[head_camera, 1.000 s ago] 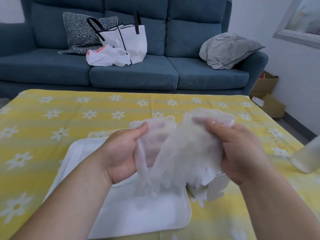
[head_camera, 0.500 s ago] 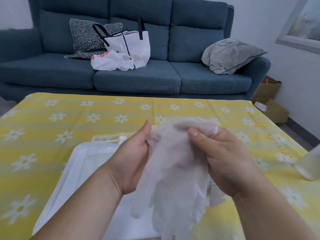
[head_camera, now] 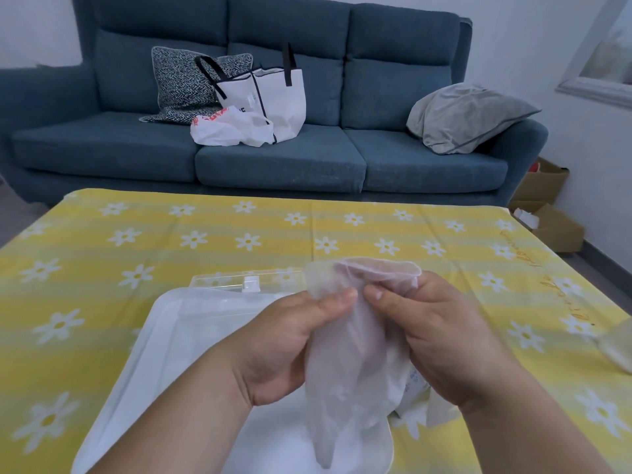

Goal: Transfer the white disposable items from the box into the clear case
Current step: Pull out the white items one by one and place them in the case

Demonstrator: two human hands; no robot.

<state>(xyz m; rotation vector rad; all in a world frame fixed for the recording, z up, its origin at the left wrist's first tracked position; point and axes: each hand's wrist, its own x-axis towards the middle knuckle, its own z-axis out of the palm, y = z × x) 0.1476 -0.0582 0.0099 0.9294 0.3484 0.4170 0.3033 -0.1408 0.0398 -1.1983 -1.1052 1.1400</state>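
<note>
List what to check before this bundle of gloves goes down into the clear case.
1. Left hand grips the gloves: ok.
2. Right hand pinches their top edge: ok.
3. Clear case lies open under the hands: ok.
4. Glove ends hang over the case: ok.
5. Room left in the case: cannot tell, the hands hide much of it.
6. Box emptied: cannot tell, it is mostly hidden behind the right hand.
</note>
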